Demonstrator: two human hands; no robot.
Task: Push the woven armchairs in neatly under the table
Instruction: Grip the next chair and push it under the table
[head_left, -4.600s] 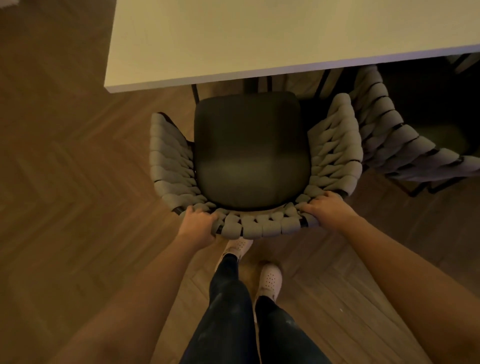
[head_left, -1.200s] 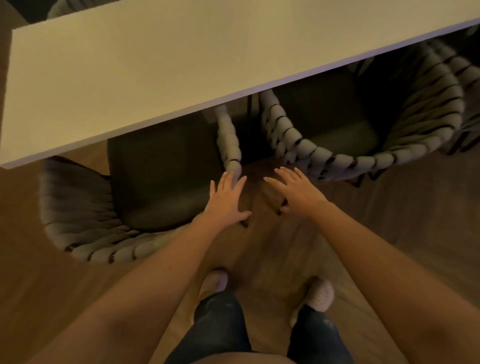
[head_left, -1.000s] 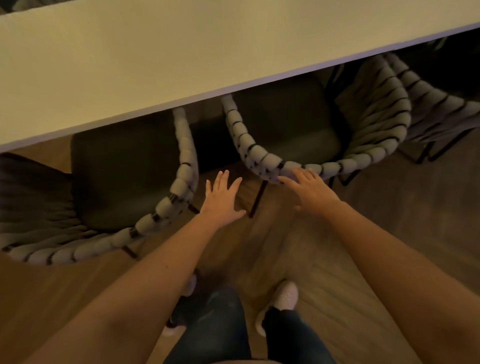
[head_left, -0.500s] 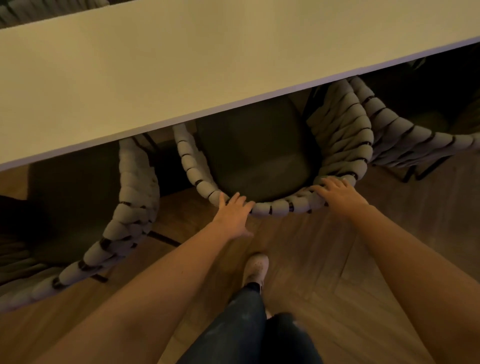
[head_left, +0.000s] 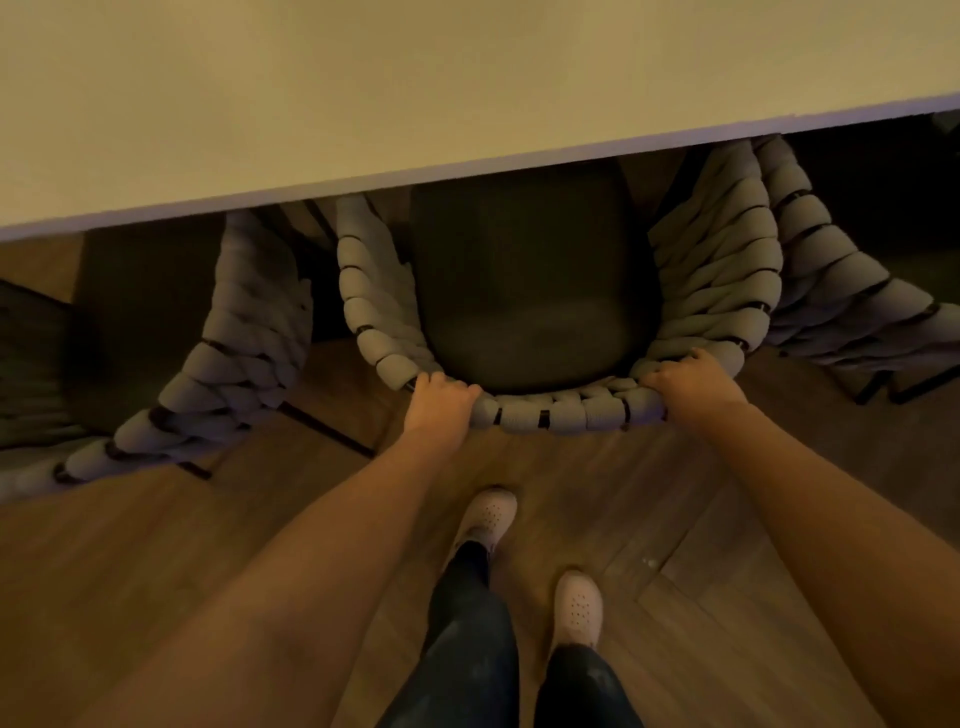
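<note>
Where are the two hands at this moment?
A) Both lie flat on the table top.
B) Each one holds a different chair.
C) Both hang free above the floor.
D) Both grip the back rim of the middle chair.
D: the left hand and the right hand both curl over the woven back rim of the middle chair.

Dim room under warm, yellowish light.
A brown wooden floor (head_left: 208, 561) lay across the near side, its planks meeting at angles.

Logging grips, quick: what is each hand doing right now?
Left hand: grips the middle armchair's woven back rail.
Right hand: grips the same rail.
</note>
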